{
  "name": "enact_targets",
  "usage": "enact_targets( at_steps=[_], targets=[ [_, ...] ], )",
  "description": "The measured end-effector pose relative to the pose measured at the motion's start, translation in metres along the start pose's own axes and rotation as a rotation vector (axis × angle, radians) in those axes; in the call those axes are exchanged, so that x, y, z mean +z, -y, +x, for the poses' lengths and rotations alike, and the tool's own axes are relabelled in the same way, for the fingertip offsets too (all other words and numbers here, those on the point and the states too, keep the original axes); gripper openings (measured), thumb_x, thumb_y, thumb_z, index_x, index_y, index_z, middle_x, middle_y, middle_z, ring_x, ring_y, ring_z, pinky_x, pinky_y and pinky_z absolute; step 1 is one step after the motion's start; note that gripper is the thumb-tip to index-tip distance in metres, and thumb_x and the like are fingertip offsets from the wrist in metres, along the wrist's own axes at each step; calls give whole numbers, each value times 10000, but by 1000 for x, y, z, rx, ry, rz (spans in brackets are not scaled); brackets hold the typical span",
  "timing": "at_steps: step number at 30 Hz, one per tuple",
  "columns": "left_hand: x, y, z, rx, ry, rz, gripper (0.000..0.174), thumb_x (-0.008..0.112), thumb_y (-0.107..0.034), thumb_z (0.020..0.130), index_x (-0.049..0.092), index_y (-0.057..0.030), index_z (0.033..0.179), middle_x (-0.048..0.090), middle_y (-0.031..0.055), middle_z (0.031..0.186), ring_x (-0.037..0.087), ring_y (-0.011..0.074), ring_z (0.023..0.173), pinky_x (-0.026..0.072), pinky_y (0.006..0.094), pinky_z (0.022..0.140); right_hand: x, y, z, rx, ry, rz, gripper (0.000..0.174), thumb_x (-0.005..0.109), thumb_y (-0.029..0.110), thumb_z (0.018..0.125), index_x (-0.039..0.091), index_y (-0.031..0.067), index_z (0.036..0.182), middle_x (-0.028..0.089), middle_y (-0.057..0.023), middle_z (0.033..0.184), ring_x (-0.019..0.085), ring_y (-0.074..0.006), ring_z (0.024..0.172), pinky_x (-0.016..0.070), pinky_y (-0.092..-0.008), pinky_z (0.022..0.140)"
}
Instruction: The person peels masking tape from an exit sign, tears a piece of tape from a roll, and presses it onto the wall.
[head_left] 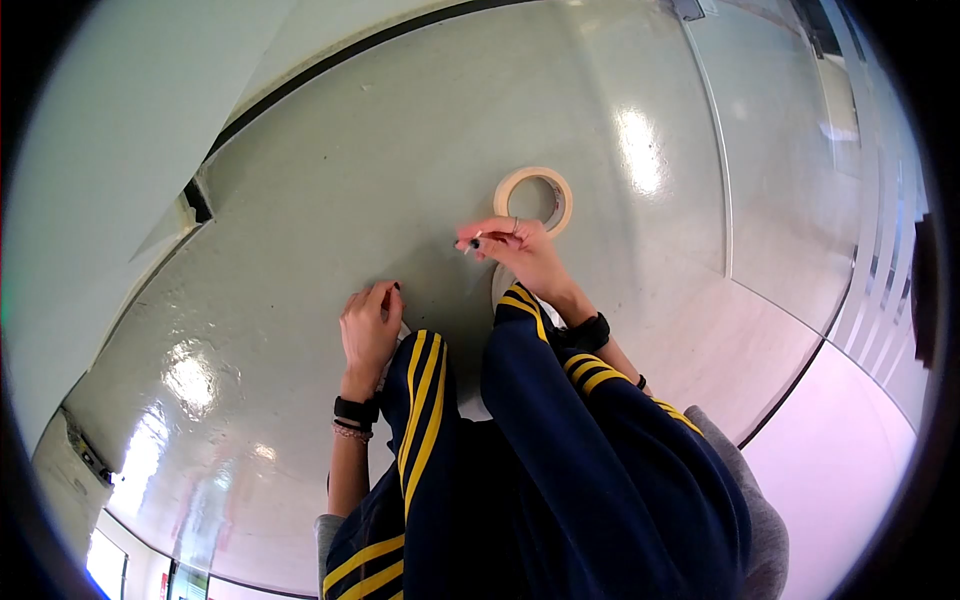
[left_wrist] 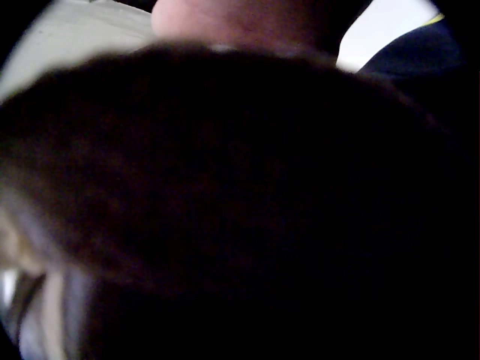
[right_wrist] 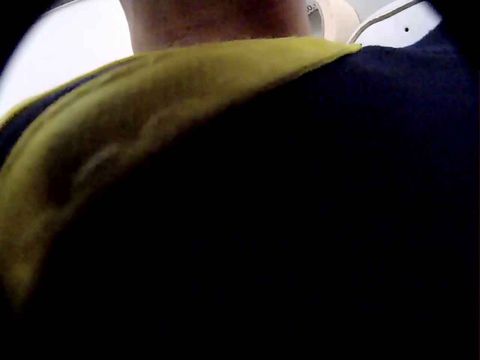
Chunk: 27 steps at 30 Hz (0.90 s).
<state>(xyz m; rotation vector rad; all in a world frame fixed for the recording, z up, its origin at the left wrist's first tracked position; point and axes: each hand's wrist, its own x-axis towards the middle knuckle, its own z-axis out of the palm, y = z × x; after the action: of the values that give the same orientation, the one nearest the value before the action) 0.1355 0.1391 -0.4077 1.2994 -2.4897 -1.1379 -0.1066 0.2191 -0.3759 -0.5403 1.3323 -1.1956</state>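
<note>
My right hand (head_left: 525, 255) is over the floor in the head view, its thumb and fingertips pinching a small thin white piece (head_left: 473, 241). What the piece is, I cannot tell. Just beyond that hand lies a roll of masking tape (head_left: 535, 172), flat on the floor, its near rim overlapped by the hand; part of the tape roll (right_wrist: 341, 21) also shows in the right wrist view. Low beside the left knee, my left hand (head_left: 368, 328) has loosely bent fingers and no visible object in it. Dark cloth fills most of both wrist views.
The shiny grey-green floor (head_left: 400, 150) spreads around the crouching legs in navy trousers (head_left: 560, 420) with yellow stripes. A pale wall panel (head_left: 150, 150) rises at the left, with a dark skirting strip behind. Glass panels (head_left: 790, 150) stand at the right.
</note>
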Motion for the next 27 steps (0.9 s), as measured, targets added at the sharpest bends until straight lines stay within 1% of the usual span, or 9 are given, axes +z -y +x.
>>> enact_targets(
  at_steps=[2, 4, 7, 10, 13, 17, 22, 25, 27],
  targets=[
    [-1, -1, 0, 1, -3, -4, 104, 575, -133, 892, 646, -71, 934, 678, 20, 707, 622, 206, 686, 490, 334, 662, -2, -9, 1, 21, 21, -35, 138, 548, -21, 901, 636, 11, 1002, 646, -52, 980, 552, -88, 870, 454, -234, 785],
    [-1, -1, 0, 5, -7, -3, 102, 576, -130, 890, 646, -69, 934, 677, 20, 706, 621, 203, 681, 490, 332, 658, -4, -24, 3, -120, -49, 62, 110, 577, 25, 902, 618, 12, 1003, 622, 4, 903, 520, -55, 788, 421, -203, 708],
    [0, 1, 0, 6, -2, 0, 101, 576, -128, 890, 646, -69, 934, 677, 20, 710, 620, 200, 679, 489, 329, 655, -8, -29, 4, -160, -64, 45, 65, 578, 33, 904, 587, 22, 968, 595, 14, 880, 500, -45, 776, 403, -199, 680],
    [0, 0, 0, 4, -4, -6, 102, 576, -126, 890, 646, -67, 934, 678, 21, 718, 619, 197, 678, 489, 327, 655, -2, -20, 5, -123, -151, 32, 125, 565, 21, 905, 618, 13, 1018, 600, 7, 884, 494, -43, 784, 394, -202, 668],
    [1, 1, 0, 17, -17, 9, 102, 575, -126, 890, 646, -66, 934, 677, 22, 716, 617, 199, 674, 489, 328, 654, 0, -7, 5, -121, -115, -119, 197, 547, 11, 907, 637, 7, 1083, 602, 1, 880, 499, -42, 808, 393, -204, 661],
    [0, 0, 0, 5, -7, -7, 103, 575, -127, 890, 646, -68, 937, 677, 23, 713, 620, 203, 678, 489, 332, 656, 4, 1, 3, -28, -123, -93, 245, 534, -4, 904, 644, 6, 1122, 607, -11, 870, 514, -48, 794, 393, -203, 652],
    [1, 1, 0, 7, -7, 8, 104, 572, -128, 893, 643, -67, 938, 673, 25, 707, 628, 208, 694, 491, 335, 664, 2, -8, 4, -53, -146, -56, 319, 652, 10, 838, 607, 13, 1155, 594, 11, 799, 494, -47, 675, 395, -200, 633],
    [0, 0, 0, 4, -6, -3, 103, 571, -127, 894, 642, -65, 938, 670, 26, 696, 627, 209, 694, 491, 335, 664, -1, -15, 5, -115, -148, -99, 382, 700, 30, 810, 587, 16, 1175, 589, 25, 777, 495, -40, 679, 402, -202, 627],
    [0, 1, 0, 6, -6, 1, 103, 570, -126, 895, 643, -66, 938, 670, 26, 695, 627, 209, 693, 490, 335, 663, -2, -20, 5, -108, -152, -97, 358, 696, 34, 814, 598, 13, 1157, 590, 23, 775, 493, -39, 682, 405, -204, 625]
  ],
)
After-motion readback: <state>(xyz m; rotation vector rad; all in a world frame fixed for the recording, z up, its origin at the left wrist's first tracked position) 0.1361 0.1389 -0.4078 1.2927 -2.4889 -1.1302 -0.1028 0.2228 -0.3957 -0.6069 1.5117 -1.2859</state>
